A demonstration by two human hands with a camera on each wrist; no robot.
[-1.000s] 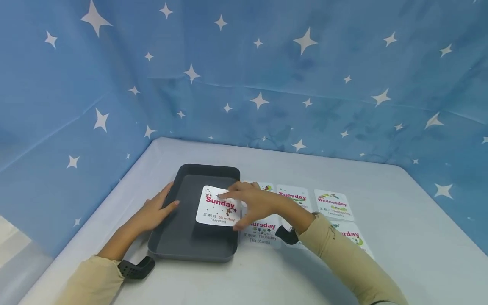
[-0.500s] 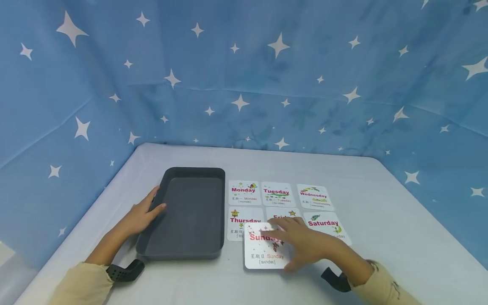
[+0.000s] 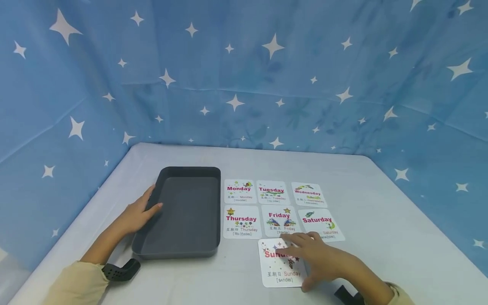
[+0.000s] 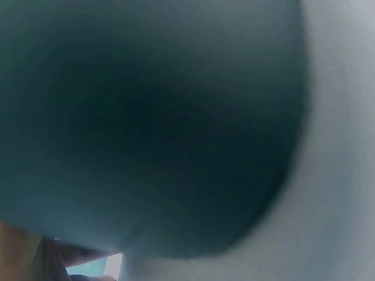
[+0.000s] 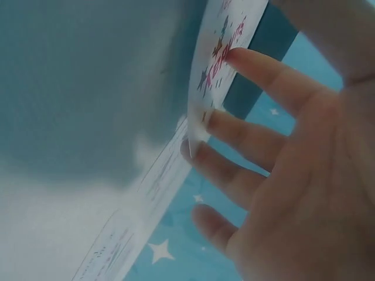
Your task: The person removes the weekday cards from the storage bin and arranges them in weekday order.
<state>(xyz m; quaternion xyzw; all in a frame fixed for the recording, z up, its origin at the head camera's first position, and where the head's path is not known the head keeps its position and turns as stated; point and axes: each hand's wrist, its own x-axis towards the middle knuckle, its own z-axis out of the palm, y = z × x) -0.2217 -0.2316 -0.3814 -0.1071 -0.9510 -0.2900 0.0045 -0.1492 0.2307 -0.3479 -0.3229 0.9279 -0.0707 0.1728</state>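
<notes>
My right hand [image 3: 324,258] holds a white, rounded-corner Sunday flashcard [image 3: 276,266] by its right side, the thumb at the lower right corner and fingers over the top. The card sits just below the Friday flashcard [image 3: 280,222]. In the right wrist view, the Sunday flashcard [image 5: 217,58] looks tilted against the fingertips [image 5: 237,55]. At the left, my left hand [image 3: 133,217] grips the long side of a dark grey rectangular tray [image 3: 187,212], thumb over the rim, other fingers along the outside. Dark, blurred tray wall [image 4: 152,129] fills most of the left wrist view.
Right of the tray lie two rows of cards: Monday [image 3: 240,192], Tuesday [image 3: 273,193] and Wednesday [image 3: 309,195] behind; Thursday [image 3: 242,222], Friday and Saturday [image 3: 320,225] in front. Blue star-patterned cloth [image 3: 236,76] hangs beyond the white table [image 3: 171,279].
The right hand has carried the Sunday card from over the tray rightward and toward me, down below the Friday card. The left hand stays on the tray. The head view has shifted.
</notes>
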